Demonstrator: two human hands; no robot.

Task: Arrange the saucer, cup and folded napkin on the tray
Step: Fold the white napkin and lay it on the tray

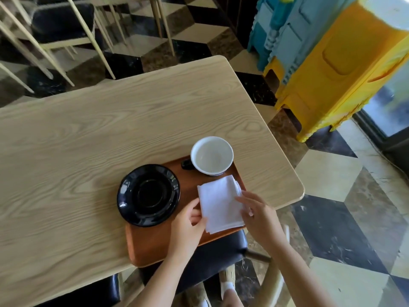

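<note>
Both hands are down on the folded white napkin (219, 203): the left hand (188, 224) has its grip pinched on the napkin's near-left edge, the right hand (257, 212) lies fingers spread, flat on its right side. It lies on the brown tray (155, 242) at the wooden surface (88, 129) edge. Black saucer (148, 194) at the tray's left, white cup (212, 155) at its far end; no readable writing.
</note>
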